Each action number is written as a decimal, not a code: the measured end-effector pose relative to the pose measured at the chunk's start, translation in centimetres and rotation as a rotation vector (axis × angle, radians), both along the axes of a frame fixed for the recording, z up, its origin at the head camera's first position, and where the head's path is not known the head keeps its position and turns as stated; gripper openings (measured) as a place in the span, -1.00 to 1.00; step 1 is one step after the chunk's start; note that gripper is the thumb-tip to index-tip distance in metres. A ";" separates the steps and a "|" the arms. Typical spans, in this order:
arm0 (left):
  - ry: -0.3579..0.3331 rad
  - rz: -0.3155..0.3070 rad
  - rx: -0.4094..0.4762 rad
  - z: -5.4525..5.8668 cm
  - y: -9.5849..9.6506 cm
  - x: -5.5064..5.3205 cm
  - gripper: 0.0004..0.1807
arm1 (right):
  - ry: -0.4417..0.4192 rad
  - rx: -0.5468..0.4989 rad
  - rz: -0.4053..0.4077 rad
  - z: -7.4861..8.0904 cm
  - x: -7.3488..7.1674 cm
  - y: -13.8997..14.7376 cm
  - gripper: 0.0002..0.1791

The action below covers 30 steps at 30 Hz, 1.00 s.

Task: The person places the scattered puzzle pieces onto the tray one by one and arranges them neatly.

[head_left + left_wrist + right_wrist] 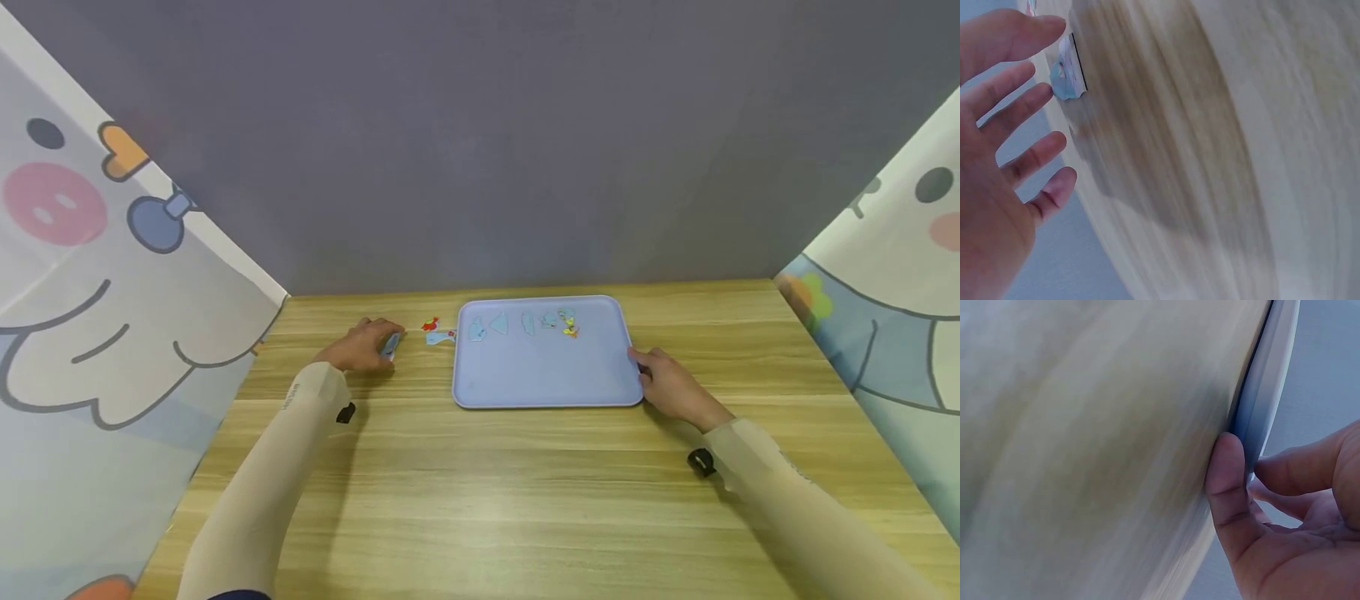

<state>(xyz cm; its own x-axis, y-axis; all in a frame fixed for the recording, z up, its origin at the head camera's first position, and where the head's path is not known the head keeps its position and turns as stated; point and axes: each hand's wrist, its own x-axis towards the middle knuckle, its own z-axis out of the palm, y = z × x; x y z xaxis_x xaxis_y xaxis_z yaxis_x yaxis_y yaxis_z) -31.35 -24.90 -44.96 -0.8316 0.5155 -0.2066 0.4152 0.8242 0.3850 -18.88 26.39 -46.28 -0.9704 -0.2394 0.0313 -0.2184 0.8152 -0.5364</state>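
Observation:
My left hand (365, 345) arches over a small flat light-blue and white cutout (391, 346) at the left of the table. In the left wrist view its fingers spread loosely, with the thumb and fingertips around the cutout (1069, 70). At the right edge of the pale blue tray (547, 375), my right hand (670, 385) pinches the rim between thumb and fingers; the right wrist view shows this grip on the tray rim (1266, 400). Several light-blue cutouts (528, 322) and a yellow one (570, 327) lie in a row along the tray's far side.
Between the left hand and the tray lie a red cutout (431, 323) and a light-blue strip-like piece (439, 337), whose right end meets the tray's left rim. A grey wall (480, 167) rises behind the wooden table (480, 500). Cartoon-printed panels stand at both sides.

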 end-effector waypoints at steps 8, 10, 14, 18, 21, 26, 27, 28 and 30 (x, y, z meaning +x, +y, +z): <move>0.013 -0.019 -0.011 0.0 -0.6 0.4 -0.32 | 0.005 0.005 0.007 0.0 -0.1 -0.1 -0.49; 0.017 -0.023 -0.009 0.0 -0.6 0.3 -0.33 | 0.002 0.009 0.006 0.0 -0.1 0.0 -0.49; 0.026 -0.032 -0.012 -0.1 -0.5 0.2 -0.34 | 0.001 0.015 0.000 0.0 0.0 0.0 -0.49; 0.046 -0.035 -0.012 -0.5 -0.5 0.0 -0.35 | -0.008 0.014 -0.003 0.0 0.0 0.0 -0.50; 0.064 -0.036 -0.007 -0.7 -0.5 -0.1 -0.35 | -0.014 0.013 -0.004 0.0 0.0 -0.1 -0.50; 0.090 -0.052 0.026 -0.6 -0.4 -0.1 -0.36 | -0.019 0.011 -0.007 0.1 0.0 -0.1 -0.51; 0.093 -0.053 0.037 -0.5 -0.4 -0.1 -0.36 | -0.020 0.009 -0.006 0.1 0.0 -0.1 -0.51; 0.093 -0.052 0.048 -0.4 -0.3 0.0 -0.36 | -0.021 0.008 -0.007 0.1 0.0 -0.1 -0.51; 0.096 -0.046 0.064 -0.2 -0.1 0.1 -0.36 | -0.021 0.007 -0.006 0.1 0.0 0.0 -0.51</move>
<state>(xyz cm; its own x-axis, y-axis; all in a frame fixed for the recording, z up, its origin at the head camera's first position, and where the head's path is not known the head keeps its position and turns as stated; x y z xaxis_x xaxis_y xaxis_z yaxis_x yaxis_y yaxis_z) -31.26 -25.04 -45.13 -0.8210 0.5633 -0.0931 0.4896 0.7785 0.3927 -18.89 26.36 -46.17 -0.9723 -0.2338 0.0091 -0.2022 0.8202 -0.5352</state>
